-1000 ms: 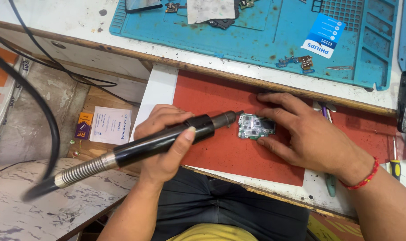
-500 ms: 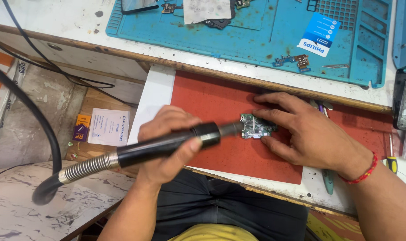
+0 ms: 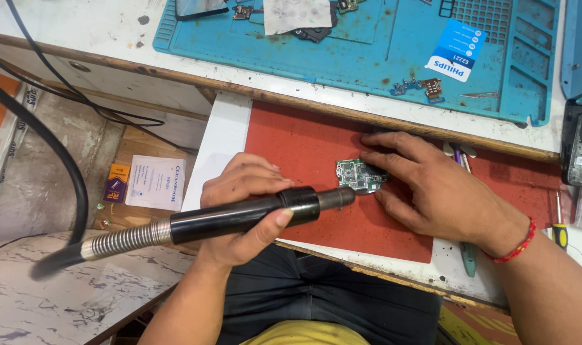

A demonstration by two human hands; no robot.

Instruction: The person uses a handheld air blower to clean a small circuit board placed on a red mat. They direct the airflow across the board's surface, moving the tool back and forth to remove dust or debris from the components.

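We see left hand (image 3: 243,214) in closed grip around black rotary handpiece (image 3: 240,217), tip at small green circuit board (image 3: 360,176) mid red mat (image 3: 291,140) near surface's front edge, right hand (image 3: 431,188) fingers flat, pinning board.

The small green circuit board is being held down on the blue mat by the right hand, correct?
Not quite. In the head view the right hand pins the small green circuit board on the red mat, not the blue one.

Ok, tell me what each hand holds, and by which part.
Left hand grips the black cylindrical rotary handpiece around its barrel. Right hand pins the small green circuit board flat by fingertips.
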